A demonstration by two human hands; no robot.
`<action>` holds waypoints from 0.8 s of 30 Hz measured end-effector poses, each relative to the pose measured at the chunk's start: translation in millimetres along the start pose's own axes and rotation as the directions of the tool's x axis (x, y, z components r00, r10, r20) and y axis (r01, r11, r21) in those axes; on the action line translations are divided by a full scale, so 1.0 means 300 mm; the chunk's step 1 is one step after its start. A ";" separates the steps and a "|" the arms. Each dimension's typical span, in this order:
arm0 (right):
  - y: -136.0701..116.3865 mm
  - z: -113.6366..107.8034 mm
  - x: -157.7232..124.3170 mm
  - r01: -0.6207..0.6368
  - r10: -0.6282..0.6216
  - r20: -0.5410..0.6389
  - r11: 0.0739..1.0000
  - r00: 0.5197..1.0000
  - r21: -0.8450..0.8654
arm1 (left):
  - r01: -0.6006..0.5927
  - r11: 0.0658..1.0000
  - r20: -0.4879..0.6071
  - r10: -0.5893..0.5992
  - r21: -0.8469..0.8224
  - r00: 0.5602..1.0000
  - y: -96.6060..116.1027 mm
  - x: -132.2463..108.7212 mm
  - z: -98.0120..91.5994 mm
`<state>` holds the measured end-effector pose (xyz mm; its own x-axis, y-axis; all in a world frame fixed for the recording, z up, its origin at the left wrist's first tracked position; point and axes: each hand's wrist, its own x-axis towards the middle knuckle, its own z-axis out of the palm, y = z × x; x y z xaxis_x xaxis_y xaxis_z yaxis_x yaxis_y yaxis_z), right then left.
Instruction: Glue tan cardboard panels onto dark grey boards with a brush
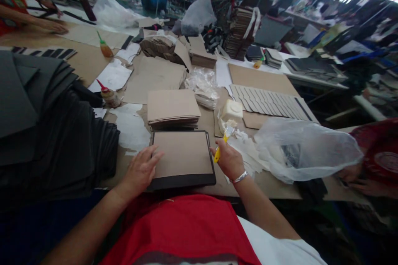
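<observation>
A tan board (183, 153) lies on a slightly larger black panel (186, 181), which shows as a dark border around it. My left hand (141, 169) rests at the board's left edge, fingers apart and holding nothing. In my right hand (230, 159) is a brush with a yellow handle (217, 155), its bristles pointing away from me. The brush is just right of the board, near a whitish plastic container (232, 109) with pale glue-like matter around its front. Right behind the board stands a stack of tan boards (174, 105).
Piled dark sheets (56, 145) rise at the left. A clear plastic bag (306, 149) lies at the right, near a person in red (379, 157). Bottles with a red tip (109, 96) and a green tip (105, 49) stand farther back. Another person's hand (56, 25) rests on material at far left.
</observation>
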<state>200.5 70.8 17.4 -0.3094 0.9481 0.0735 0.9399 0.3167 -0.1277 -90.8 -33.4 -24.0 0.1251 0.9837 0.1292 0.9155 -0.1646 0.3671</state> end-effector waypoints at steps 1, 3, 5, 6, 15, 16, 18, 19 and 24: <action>0.003 -0.030 0.016 0.015 -0.013 -0.032 0.996 0.999 0.087 | -0.110 0.993 0.058 0.107 0.036 0.992 0.015 0.007 -0.003; -0.014 -0.079 0.062 0.053 -0.028 -0.073 0.932 0.997 0.359 | -0.246 0.966 0.190 0.227 0.081 0.955 0.044 0.024 -0.007; -0.077 -0.098 0.119 0.052 -0.046 -0.027 0.740 0.999 0.670 | -0.296 0.948 0.263 0.258 0.115 0.930 0.063 0.039 -0.011; -0.124 -0.094 0.149 0.019 -0.071 0.031 0.614 0.997 0.789 | -0.304 0.944 0.274 0.260 0.131 0.926 0.069 0.045 -0.013; -0.348 0.071 0.289 -0.296 -0.104 0.348 0.336 0.932 0.894 | -0.265 0.955 0.201 0.236 0.133 0.951 0.079 0.030 0.005; -0.303 0.067 0.287 -0.301 -0.072 0.345 0.347 0.936 0.888 | -0.259 0.958 0.200 0.231 0.124 0.952 0.080 0.030 0.005; -0.189 0.043 0.270 -0.314 0.008 0.336 0.376 0.942 0.872 | -0.252 0.962 0.204 0.228 0.103 0.952 0.085 0.032 0.000; -0.128 0.024 0.256 -0.322 0.058 0.326 0.396 0.943 0.860 | -0.250 0.964 0.207 0.227 0.091 0.952 0.087 0.033 -0.004; 0.124 -0.083 0.136 -0.303 0.203 0.237 0.427 0.950 0.852 | -0.198 0.980 0.233 0.187 0.024 0.954 0.101 0.057 -0.015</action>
<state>226.4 120.4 40.2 -0.1377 0.9720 -0.1903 0.3723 -0.1273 -0.9194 -62.7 -21.7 -6.7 0.3799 0.9248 -0.0228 0.8814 -0.3543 0.3123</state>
